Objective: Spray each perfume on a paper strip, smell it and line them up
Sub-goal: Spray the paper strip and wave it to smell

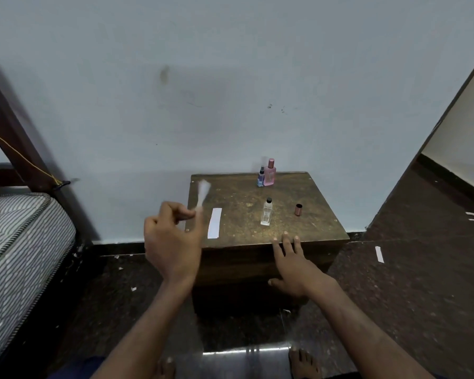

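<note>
My left hand (170, 236) pinches a white paper strip (203, 194) by its lower end; the strip is blurred, raised over the left edge of the small wooden table (307, 214). My right hand (293, 263) rests open on the table's front edge, fingertips on top. A second white strip (214, 223) lies flat near the table's left side. A clear bottle (267, 212) with a black nozzle stands in the middle, its copper cap (298, 209) standing apart to the right. A pink bottle (270, 172) and a small blue bottle (261, 177) stand together at the back.
A striped mattress (22, 242) on a dark bed frame is at the left. The pale wall is right behind the table. Another paper strip (379, 254) lies on the dark floor at the right, with small paper scraps scattered around. My bare feet show at the bottom.
</note>
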The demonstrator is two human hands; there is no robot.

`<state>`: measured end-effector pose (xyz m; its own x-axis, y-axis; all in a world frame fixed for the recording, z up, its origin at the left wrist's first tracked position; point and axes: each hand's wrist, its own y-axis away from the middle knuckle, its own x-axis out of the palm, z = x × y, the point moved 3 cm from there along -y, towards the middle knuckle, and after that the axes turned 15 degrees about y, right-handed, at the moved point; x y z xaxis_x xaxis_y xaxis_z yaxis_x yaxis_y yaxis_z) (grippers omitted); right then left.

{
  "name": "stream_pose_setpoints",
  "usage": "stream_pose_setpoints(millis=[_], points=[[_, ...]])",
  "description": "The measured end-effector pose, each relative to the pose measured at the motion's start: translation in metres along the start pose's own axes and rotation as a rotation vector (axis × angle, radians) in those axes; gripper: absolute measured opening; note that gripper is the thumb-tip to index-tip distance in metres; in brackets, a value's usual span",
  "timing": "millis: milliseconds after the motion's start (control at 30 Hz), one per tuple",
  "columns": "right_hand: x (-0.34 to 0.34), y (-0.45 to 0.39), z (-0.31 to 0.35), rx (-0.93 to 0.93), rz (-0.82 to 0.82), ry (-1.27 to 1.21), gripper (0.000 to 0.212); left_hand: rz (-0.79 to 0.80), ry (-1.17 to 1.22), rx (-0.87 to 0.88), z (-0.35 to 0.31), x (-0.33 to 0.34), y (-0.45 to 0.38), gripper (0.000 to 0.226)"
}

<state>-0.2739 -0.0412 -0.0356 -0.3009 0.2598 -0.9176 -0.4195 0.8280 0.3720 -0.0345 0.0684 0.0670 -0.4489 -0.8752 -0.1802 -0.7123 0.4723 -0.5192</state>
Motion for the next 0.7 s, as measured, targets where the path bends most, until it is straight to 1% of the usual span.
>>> stream_pose_setpoints(millis=[33,67,133,167,200,233,267,300,333,367,400,433,467,500,533,567,600,633,667,700], points=[[-0.001,0.002,-0.001,0.003,0.008,0.000,0.110,0.037,-0.004,0.071,-0.005,0.001,0.006,0.026],[0.001,0.001,-0.001,0.004,0.007,-0.006,0.110,0.139,-0.001,0.219,-0.015,0.006,0.019,0.024],[0.000,-0.002,-0.001,-0.003,-0.009,-0.020,0.109,0.404,0.052,0.560,-0.034,0.018,0.062,0.021],[-0.001,-0.004,-0.001,-0.004,-0.010,-0.030,0.108,0.481,0.059,0.651,-0.038,0.022,0.072,0.020],[-0.001,-0.004,-0.001,-0.003,-0.010,-0.031,0.108,0.484,0.055,0.634,-0.039,0.022,0.065,0.019],[-0.003,-0.005,0.001,-0.004,-0.008,-0.031,0.109,0.412,0.021,0.508,-0.031,0.021,0.049,0.019],[-0.002,-0.004,0.000,-0.002,-0.001,-0.027,0.110,0.287,0.001,0.275,-0.020,0.018,0.032,0.021],[-0.002,-0.002,0.001,0.001,0.004,-0.010,0.110,0.130,-0.009,0.035,-0.006,0.010,0.017,0.024],[-0.002,-0.002,0.002,-0.003,0.005,0.002,0.109,0.014,-0.017,-0.081,0.004,0.004,0.012,0.026],[0.000,-0.002,0.003,-0.006,0.007,0.009,0.109,-0.005,-0.018,-0.028,0.001,0.002,0.016,0.025],[0.002,-0.002,0.001,-0.006,-0.001,0.000,0.107,0.103,-0.001,0.153,-0.012,0.008,0.029,0.023],[0.003,-0.003,0.000,-0.007,-0.009,-0.007,0.106,0.258,0.038,0.418,-0.029,0.017,0.054,0.021],[0.004,-0.005,-0.001,-0.012,-0.014,-0.012,0.104,0.359,0.045,0.609,-0.041,0.021,0.075,0.023],[0.005,-0.007,-0.002,-0.011,-0.014,-0.024,0.104,0.386,0.038,0.650,-0.045,0.023,0.076,0.026],[0.004,-0.006,-0.003,-0.007,-0.015,-0.029,0.105,0.344,0.022,0.548,-0.039,0.023,0.062,0.027],[0.002,-0.004,-0.003,-0.003,-0.015,-0.023,0.107,0.228,-0.011,0.314,-0.023,0.021,0.039,0.027],[0.001,-0.002,-0.003,0.002,-0.018,-0.009,0.108,0.055,-0.013,0.018,-0.004,0.013,0.014,0.027],[-0.001,0.001,-0.003,0.007,-0.026,0.005,0.108,-0.078,0.003,-0.202,0.013,0.004,0.002,0.030],[0.000,0.001,-0.003,0.008,-0.033,0.003,0.108,-0.129,0.030,-0.258,0.018,0.000,0.003,0.033],[0.004,-0.002,-0.004,-0.001,-0.035,0.003,0.109,-0.052,0.091,-0.173,0.007,0.001,0.012,0.033]])
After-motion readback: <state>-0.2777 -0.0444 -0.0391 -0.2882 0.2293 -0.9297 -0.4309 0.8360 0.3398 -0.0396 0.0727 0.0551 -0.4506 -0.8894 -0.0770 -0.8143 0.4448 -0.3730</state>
